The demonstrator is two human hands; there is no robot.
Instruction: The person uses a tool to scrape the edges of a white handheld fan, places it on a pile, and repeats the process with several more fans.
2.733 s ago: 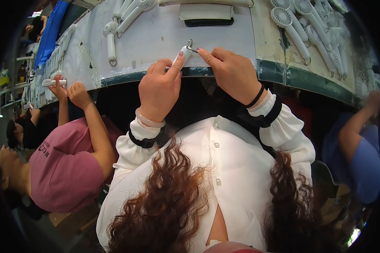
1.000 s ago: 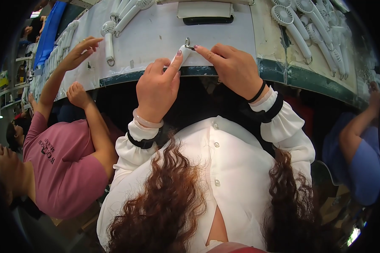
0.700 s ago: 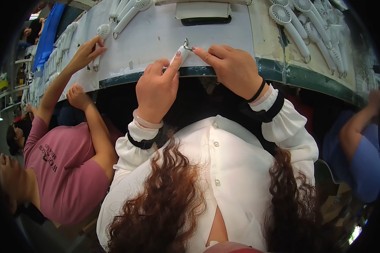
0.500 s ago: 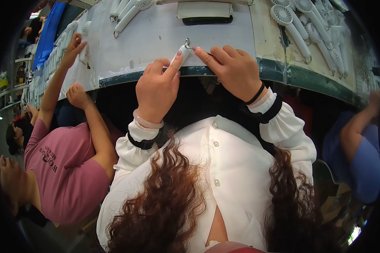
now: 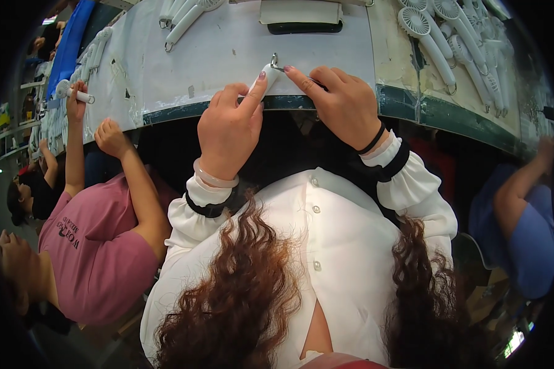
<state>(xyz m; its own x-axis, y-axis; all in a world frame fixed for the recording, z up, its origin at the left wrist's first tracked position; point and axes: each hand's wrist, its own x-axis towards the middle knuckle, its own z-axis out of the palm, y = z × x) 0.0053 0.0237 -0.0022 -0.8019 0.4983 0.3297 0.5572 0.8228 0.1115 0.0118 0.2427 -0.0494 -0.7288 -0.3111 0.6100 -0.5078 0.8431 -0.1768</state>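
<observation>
At the upper centre of the frame, by the lower edge of the worktop (image 5: 326, 55), the left hand (image 5: 231, 126) is clamped on a white handle (image 5: 269, 77); the right hand (image 5: 345, 107) seems pinched on a thin metal piece (image 5: 278, 69) beside its metal loop (image 5: 274, 59). The step looks like working at that loop, calling next for a steady handle. Its long axis slants, loop end toward upper right.

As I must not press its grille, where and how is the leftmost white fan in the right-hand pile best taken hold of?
Probably around the lower handle, coming from the table's near edge and the left. This handle is slim and straight, and its end, with a metal loop, slants toward that edge; other fans crowd its right side and the round grille.
</observation>
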